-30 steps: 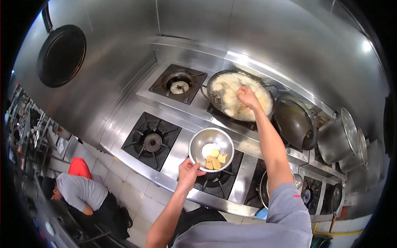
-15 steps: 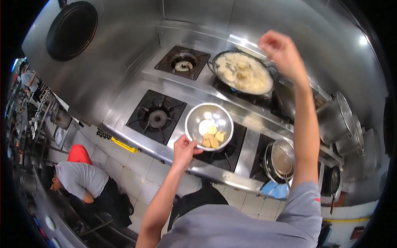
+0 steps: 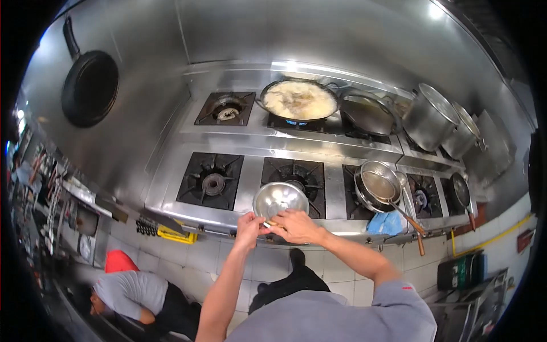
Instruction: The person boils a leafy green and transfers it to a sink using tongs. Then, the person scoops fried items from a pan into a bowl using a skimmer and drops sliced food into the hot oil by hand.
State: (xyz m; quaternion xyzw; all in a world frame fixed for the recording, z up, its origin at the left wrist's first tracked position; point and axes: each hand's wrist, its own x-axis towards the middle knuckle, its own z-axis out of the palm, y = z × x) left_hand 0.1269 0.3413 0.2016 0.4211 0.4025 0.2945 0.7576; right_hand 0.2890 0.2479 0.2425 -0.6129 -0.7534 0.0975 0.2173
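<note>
My left hand [image 3: 248, 229] is closed on the near left rim of a shiny metal bowl [image 3: 282, 196], held over the front edge of the stove. My right hand [image 3: 297, 226] reaches into the near side of the bowl, fingers curled around pale yellow slices [image 3: 274, 224] that are mostly hidden by the hand. On the back burner, a wide two-handled pan [image 3: 264, 106] stands over a blue flame, full of bubbling, foamy pale oil with pieces frying in it.
A lidded or empty-looking wok [image 3: 367, 114] and tall pots [image 3: 428, 122] stand at back right. A strainer [image 3: 380, 181] rests on a pan at front right, above a blue cloth [image 3: 386, 223]. A frying pan [image 3: 90, 88] hangs left. Another person [image 3: 131, 293] bends low at lower left.
My right hand has come down from above the frying pan into the bowl. The bowl has moved closer to me, and the view has shifted right.
</note>
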